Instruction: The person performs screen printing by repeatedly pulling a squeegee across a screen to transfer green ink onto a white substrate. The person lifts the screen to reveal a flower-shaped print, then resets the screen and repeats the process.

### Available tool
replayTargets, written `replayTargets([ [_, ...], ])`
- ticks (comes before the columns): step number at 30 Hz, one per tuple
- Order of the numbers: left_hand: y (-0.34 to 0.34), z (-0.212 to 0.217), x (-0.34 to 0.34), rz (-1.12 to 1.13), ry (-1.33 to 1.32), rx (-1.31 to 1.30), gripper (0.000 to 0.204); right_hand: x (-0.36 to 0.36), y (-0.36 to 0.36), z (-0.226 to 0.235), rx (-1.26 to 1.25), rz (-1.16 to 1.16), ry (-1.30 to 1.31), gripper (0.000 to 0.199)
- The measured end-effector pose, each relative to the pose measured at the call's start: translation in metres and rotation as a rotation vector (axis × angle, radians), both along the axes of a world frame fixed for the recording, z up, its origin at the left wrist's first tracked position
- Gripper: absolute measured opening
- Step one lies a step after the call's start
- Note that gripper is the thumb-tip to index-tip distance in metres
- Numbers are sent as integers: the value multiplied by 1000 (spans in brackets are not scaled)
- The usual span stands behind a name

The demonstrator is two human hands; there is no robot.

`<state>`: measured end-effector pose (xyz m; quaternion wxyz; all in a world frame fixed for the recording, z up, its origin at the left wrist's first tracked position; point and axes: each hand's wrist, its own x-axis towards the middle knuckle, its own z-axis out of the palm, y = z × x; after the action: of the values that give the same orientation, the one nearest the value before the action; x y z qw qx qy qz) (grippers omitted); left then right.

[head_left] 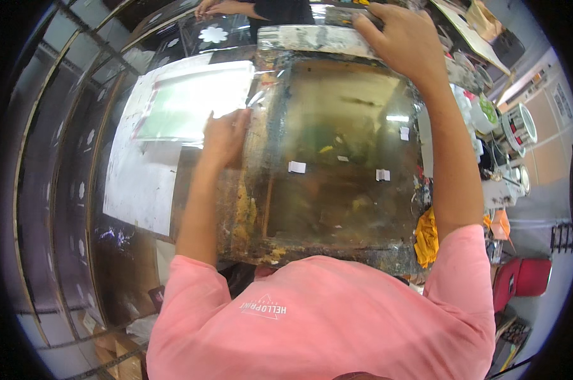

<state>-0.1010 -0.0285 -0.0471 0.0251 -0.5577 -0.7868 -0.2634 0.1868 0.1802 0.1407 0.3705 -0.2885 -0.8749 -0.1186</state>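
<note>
My left hand (226,136), slightly blurred, is at the near right corner of a glossy clear sheet (179,107) with pale green and white areas. Its fingers look closed on the sheet's edge. Under that sheet lies larger white paper (137,187). My right hand (406,38) reaches to the far right, past a paint-stained white bar (318,41), with thumb and forefinger around a dark piece I cannot make out. Between my arms is a printing screen (346,209) with a see-through, yellowish mesh. Small white paper pieces (297,167) show on it.
Another person's hands (226,9) are at the far edge. A yellow cloth (427,237) lies at the table's right edge, near my elbow. Cans and tubs (518,126) crowd the right side. Metal rack bars (55,158) stand on the left. A red chair (530,277) is at right.
</note>
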Motion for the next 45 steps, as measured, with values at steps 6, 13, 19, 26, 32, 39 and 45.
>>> replayTargets([
  [6, 60, -45, 147, -321, -91, -65, 75, 2, 2, 7, -21, -7, 5, 47],
  [13, 66, -99, 215, -503, 96, -88, 125, 0, 5, -3, 27, 83, 39, 51],
  [19, 67, -93, 237, -536, 135, -101, 121, -1, 9, 0, 24, 36, 4, 54],
  [26, 62, -93, 241, -614, 117, -27, 111, -2, 11, 6, -28, 6, -18, 56],
  [32, 61, -94, 241, -595, 138, 0, 110, -2, 8, 5, -26, 20, -15, 54],
  [39, 61, -99, 239, -581, 156, -17, 111, -1, 2, 1, -61, 46, 23, 50],
  [45, 61, -103, 240, -605, 180, 42, 107, 0, 0, 4, -66, 80, 18, 48],
])
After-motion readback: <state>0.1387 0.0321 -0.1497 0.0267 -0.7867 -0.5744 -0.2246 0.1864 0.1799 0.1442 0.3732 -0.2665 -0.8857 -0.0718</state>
